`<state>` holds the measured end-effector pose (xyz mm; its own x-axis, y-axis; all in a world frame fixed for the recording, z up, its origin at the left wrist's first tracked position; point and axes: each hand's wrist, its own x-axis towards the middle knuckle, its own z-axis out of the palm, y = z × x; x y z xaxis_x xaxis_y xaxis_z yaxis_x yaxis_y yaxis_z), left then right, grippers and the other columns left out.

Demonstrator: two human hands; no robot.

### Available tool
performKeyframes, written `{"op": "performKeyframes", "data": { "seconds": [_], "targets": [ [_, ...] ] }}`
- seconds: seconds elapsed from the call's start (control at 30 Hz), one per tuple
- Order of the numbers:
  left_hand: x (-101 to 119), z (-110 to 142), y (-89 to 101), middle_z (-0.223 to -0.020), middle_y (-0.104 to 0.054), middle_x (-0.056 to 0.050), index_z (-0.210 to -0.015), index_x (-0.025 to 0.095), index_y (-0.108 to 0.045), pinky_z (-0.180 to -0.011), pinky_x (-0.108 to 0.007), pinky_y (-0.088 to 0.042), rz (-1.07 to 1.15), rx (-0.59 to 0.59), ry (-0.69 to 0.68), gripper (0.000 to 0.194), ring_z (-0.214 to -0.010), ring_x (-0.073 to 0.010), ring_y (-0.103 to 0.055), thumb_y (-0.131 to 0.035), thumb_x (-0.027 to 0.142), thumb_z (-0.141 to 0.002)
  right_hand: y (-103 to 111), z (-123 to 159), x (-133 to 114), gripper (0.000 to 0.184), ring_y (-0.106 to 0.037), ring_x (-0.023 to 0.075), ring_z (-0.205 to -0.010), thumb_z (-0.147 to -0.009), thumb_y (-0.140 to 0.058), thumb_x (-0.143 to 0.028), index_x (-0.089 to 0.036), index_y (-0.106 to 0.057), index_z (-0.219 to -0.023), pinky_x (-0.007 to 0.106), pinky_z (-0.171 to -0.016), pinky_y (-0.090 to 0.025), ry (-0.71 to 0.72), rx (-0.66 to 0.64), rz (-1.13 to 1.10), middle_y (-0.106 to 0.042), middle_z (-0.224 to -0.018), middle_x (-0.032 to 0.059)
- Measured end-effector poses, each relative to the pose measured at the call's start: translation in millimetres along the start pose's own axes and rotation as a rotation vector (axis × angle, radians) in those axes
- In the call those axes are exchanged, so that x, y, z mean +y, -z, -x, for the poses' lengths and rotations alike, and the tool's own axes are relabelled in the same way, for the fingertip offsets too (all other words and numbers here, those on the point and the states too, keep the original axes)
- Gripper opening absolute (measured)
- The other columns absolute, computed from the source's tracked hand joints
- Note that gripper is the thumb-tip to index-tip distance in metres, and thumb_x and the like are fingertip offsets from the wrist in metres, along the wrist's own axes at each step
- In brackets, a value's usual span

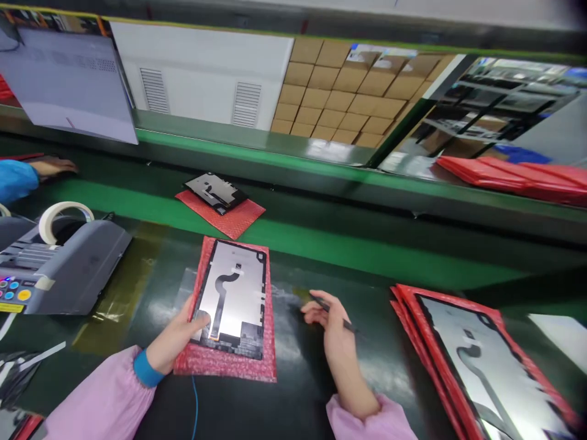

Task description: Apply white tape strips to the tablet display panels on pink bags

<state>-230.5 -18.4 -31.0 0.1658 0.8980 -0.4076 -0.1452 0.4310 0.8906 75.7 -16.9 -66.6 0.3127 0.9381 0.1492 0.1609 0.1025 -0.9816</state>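
Observation:
A tablet display panel [250, 293], silver-backed with a dark ribbon cable, lies on a red bubble-wrap sleeve [229, 364] in front of me. My left hand [183, 330] grips the panel and sleeve at their left edge, thumb on top and the other fingers hidden underneath. A blue band with a cord circles that wrist. To the right of the panel, apart from it, my right hand [331, 318] is closed around a thin black pen-like tool [346, 326]. Its exact kind cannot be made out.
More panels [499, 373] on red sleeves are stacked at the right. Another panel [215, 190] rests on a sleeve farther back. A tape dispenser [82, 263] stands at the left, beside tape scraps [27, 373]. A co-worker's hand [54, 166] is at the far left.

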Motion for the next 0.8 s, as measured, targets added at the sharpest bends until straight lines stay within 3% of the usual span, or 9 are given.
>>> {"op": "performKeyframes", "data": {
  "seconds": [0.07,0.13,0.27,0.4,0.57,0.8],
  "targets": [
    [-10.1,0.9,4.5,-0.153,-0.05,-0.01,-0.148,0.022,-0.046,-0.124,-0.046,-0.026,-0.177,0.06,-0.132,0.078,-0.146,-0.0326,-0.038,-0.074,0.048,-0.081,-1.3,-3.7,1.8,0.05,-0.051,0.0124,-0.041,-0.093,-0.046,-0.07,-0.022,-0.058,-0.099,0.024,-0.037,-0.042,-0.044,0.105,0.0,-0.057,-0.059,-0.0031],
    [-20.4,7.0,12.8,-0.159,-0.04,-0.011,-0.151,0.021,-0.042,-0.125,-0.047,-0.022,-0.293,0.073,-0.235,0.073,-0.15,-0.0319,-0.031,-0.066,0.051,-0.088,-3.6,-6.5,2.4,0.045,-0.044,0.0094,-0.037,-0.085,-0.062,-0.067,-0.023,-0.054,-0.091,0.022,-0.033,-0.035,-0.081,0.16,0.002,-0.051,-0.055,-0.0073],
    [-27.8,25.1,33.4,-0.164,-0.031,-0.008,-0.153,0.027,-0.036,-0.126,-0.047,-0.019,-0.521,0.11,-0.416,0.057,-0.152,-0.0272,-0.026,-0.051,0.043,-0.101,-6.0,-8.2,1.1,0.047,-0.042,0.0072,-0.034,-0.078,-0.072,-0.063,-0.023,-0.049,-0.084,0.02,-0.033,-0.033,-0.135,0.212,0.027,-0.051,-0.053,-0.0089],
    [-15.9,33.7,43.8,-0.163,-0.034,-0.004,-0.154,0.037,-0.032,-0.123,-0.05,-0.024,-0.772,0.108,-0.54,0.051,-0.152,-0.0247,-0.027,-0.044,0.031,-0.105,-6.5,-7.6,-3.1,0.047,-0.041,0.0063,-0.033,-0.076,-0.074,-0.063,-0.022,-0.051,-0.081,0.019,-0.031,-0.032,-0.171,0.198,0.06,-0.053,-0.052,-0.0081],
    [-8.7,26.8,42.4,-0.161,-0.036,-0.007,-0.156,0.037,-0.026,-0.117,-0.053,-0.036,-0.954,0.107,-0.618,0.056,-0.151,-0.0289,-0.026,-0.044,0.025,-0.104,-8.5,-8.3,-8.2,0.05,-0.041,0.0059,-0.032,-0.073,-0.075,-0.065,-0.021,-0.053,-0.076,0.019,-0.031,-0.031,-0.201,0.186,0.085,-0.056,-0.052,-0.0064],
    [-17.1,23.4,40.5,-0.162,-0.034,-0.013,-0.159,0.031,-0.016,-0.117,-0.054,-0.036,-1.048,0.076,-0.618,0.063,-0.148,-0.0316,-0.033,-0.044,0.023,-0.103,-9.9,-10.7,-7.2,0.055,-0.038,0.0049,-0.03,-0.069,-0.077,-0.069,-0.02,-0.053,-0.068,0.019,-0.029,-0.026,-0.221,0.214,0.063,-0.06,-0.053,-0.0022]
  ]
}}
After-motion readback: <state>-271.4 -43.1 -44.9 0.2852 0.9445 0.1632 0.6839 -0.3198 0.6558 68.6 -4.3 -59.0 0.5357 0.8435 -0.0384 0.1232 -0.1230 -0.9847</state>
